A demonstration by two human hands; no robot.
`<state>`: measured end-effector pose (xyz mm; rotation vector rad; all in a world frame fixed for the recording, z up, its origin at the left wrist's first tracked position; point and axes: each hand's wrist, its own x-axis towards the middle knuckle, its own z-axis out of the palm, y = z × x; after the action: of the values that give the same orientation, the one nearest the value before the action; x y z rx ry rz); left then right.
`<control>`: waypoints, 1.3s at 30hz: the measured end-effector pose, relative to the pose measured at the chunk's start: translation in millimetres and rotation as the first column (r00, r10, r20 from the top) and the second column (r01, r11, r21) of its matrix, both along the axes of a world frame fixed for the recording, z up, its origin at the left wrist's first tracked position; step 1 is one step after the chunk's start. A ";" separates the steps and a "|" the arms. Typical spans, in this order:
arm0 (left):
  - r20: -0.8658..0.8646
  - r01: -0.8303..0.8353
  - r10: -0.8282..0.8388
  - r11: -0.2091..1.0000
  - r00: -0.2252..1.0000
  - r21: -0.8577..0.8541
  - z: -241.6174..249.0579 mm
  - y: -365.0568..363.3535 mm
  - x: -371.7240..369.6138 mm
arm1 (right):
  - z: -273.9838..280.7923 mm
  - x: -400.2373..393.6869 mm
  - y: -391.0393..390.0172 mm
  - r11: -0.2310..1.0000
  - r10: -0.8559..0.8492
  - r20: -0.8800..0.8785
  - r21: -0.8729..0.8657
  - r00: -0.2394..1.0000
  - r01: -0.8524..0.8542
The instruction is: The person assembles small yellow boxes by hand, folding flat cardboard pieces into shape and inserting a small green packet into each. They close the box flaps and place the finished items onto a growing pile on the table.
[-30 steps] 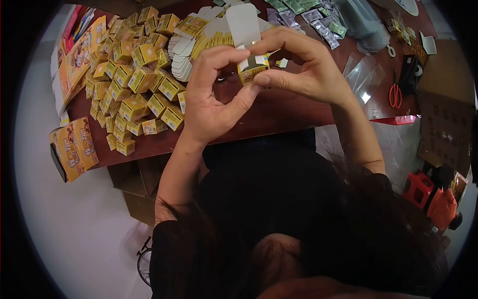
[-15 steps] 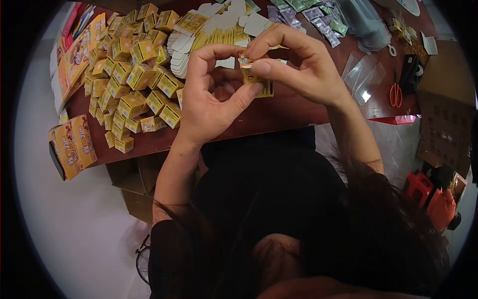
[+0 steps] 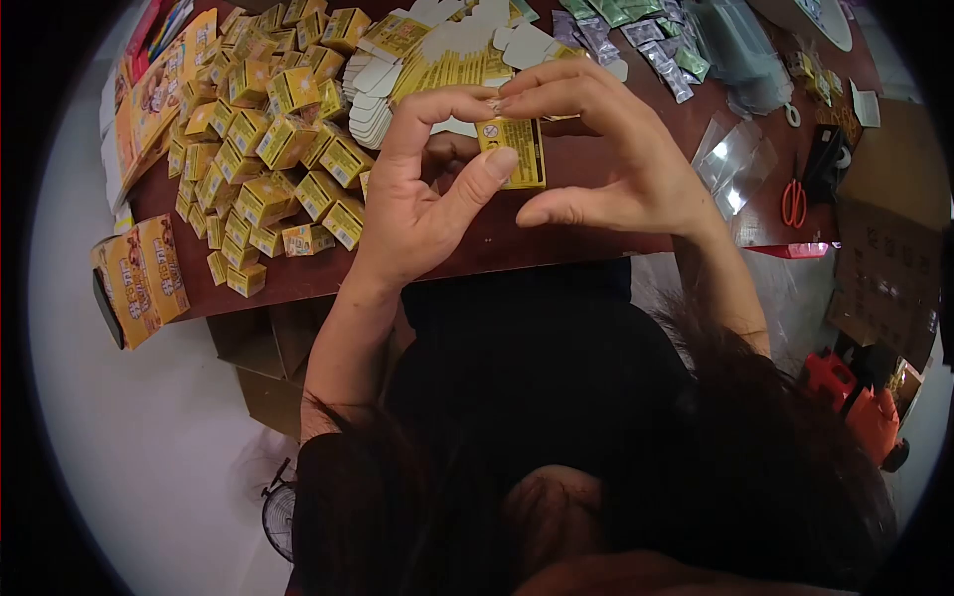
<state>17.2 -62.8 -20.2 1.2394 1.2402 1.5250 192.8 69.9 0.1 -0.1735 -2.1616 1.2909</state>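
A small yellow printed box (image 3: 528, 162) is held up over the near part of the table. My left hand (image 3: 412, 204) is closed on it, thumb pressed on its front face and index finger at its top edge. The fingertips of my right hand (image 3: 641, 164) rest by the box's top edge, while the thumb is spread well away below. Beyond my hands lie fanned, flat yellow-and-white cartons (image 3: 447, 68). To the left is a heap of similar yellow boxes (image 3: 266, 201).
Green and purple sachets (image 3: 661, 55) lie at the back right. Clear plastic sleeves (image 3: 735, 164), orange-handled scissors (image 3: 793, 204) and a tape dispenser (image 3: 825, 164) are on the right. An orange printed carton (image 3: 144, 283) hangs over the left table edge; a cardboard box (image 3: 889, 238) stands far right.
My right thumb has lifted off the box and swung downward, opening the hand. The box's top, tilted into view before, is now turned away, and its front face shows. My left hand keeps its grip.
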 end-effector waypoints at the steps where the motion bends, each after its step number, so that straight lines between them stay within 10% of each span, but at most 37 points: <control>1: 0.000 -0.015 0.015 1.000 1.000 -0.003 -1.7 -1.7 -0.3 | -0.7 -0.4 0.3 1.000 0.015 0.000 -0.003 1.000 -0.015; 5: 0.082 0.010 -0.004 0.998 0.997 -0.065 3.9 -15.4 -7.1 | -7.0 -1.6 -2.5 0.996 0.021 0.082 0.084 0.996 -0.028; 7: -0.320 0.012 -0.013 1.000 0.947 -0.007 9.5 -25.8 -20.7 | -8.5 -7.5 -7.4 0.999 0.035 0.105 0.024 0.994 -0.037; 12: -0.540 -0.060 0.037 0.998 0.841 -0.026 13.6 -49.6 -38.3 | -15.7 -28.4 -13.9 0.982 0.186 0.207 0.002 0.960 -0.191; 14: -0.577 -0.249 0.155 0.964 0.802 -0.088 14.3 -58.9 -45.8 | -18.3 -28.6 -8.9 0.999 -0.022 0.199 0.038 0.980 0.015; 17: -0.787 -0.442 0.245 0.896 0.567 -0.039 2.8 -84.9 -71.1 | -51.7 -15.7 36.2 0.687 -0.587 0.245 0.655 0.771 0.315; 21: -0.830 -0.535 0.275 0.844 0.485 -0.032 9.1 -111.5 -88.2 | -66.4 5.9 37.9 0.645 -0.700 0.473 0.741 0.536 0.188; 25: -0.688 -0.504 0.312 0.859 0.655 -0.091 15.7 -124.7 -83.0 | -73.7 -2.4 32.6 0.616 -0.692 0.432 0.771 0.578 0.161; 29: -0.840 -0.217 0.017 0.969 0.542 -0.120 14.2 -118.0 -27.7 | -73.7 -8.1 28.4 0.541 -0.733 0.387 0.830 0.560 0.134; 39: -0.915 -0.457 0.366 0.852 0.173 0.254 36.7 -111.4 -66.5 | -38.8 -4.5 31.7 0.573 -0.698 0.245 0.755 0.672 0.319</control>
<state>-49.3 -174.2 16.6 1.9779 2.6047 0.8971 188.3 101.6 -38.7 -0.9090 -2.5701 0.0453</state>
